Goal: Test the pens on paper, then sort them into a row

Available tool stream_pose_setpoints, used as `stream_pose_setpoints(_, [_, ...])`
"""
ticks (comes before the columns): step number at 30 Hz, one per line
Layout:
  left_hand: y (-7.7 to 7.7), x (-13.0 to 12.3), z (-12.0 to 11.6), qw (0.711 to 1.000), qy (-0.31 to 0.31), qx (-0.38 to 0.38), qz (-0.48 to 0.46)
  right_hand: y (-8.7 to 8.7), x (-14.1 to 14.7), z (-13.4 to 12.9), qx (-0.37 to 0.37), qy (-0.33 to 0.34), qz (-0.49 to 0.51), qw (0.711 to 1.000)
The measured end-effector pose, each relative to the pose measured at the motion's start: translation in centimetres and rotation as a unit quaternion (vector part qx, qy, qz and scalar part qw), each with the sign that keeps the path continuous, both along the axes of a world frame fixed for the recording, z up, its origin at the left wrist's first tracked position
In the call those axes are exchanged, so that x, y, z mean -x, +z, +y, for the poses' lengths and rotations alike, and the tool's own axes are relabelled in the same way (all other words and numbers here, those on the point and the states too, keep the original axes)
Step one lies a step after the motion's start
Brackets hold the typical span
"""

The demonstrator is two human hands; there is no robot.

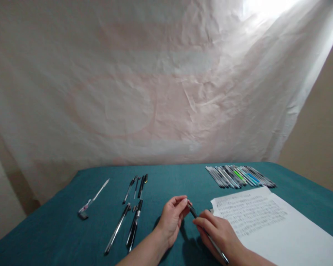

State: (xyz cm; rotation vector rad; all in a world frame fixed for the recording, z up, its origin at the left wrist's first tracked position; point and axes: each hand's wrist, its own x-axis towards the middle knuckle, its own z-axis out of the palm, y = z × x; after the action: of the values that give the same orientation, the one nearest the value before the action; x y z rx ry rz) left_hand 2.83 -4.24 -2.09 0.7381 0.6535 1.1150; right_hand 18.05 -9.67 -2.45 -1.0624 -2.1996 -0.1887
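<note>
A slim dark pen (217,250) slants between my two hands above the cloth. My right hand (223,231) is closed round its barrel, and the lower end sticks out below the palm. At the upper end, the thumb and fingers of my left hand (170,221) pinch the tip. Whether a cap or a small part is between those fingertips, I cannot tell. Close to my left forearm lie several black and clear pens (133,229). Beside my right hand is a sheet of paper (302,236) with rows of dark handwriting.
A teal cloth (72,244) covers the table. Many pens (240,176) lie side by side at the back right, including green and blue ones. More pens (141,186) lie left of centre. A clear pen and dark piece (83,214) rest far left. A pale sheet (166,92) hangs behind.
</note>
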Motion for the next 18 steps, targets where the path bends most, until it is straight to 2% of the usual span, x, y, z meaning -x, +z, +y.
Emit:
stream_pose_setpoints(5, [0.6, -0.4, -0.7, 1.000, -0.006, 0.010, -0.016, -0.2, 0.0, -0.1, -0.034, 0.010, -0.017, 0.999])
stream_pose_setpoints(11, [1.1, -0.5, -1.1, 1.000, -0.014, 0.014, -0.020, 0.6, 0.1, -0.4, -0.084, 0.005, -0.049, 0.995])
stream_pose_setpoints(18, [1.3, -0.6, -1.1, 0.999, -0.014, 0.021, -0.025, 0.3, 0.0, -0.2, -0.092, 0.009, -0.055, 0.994])
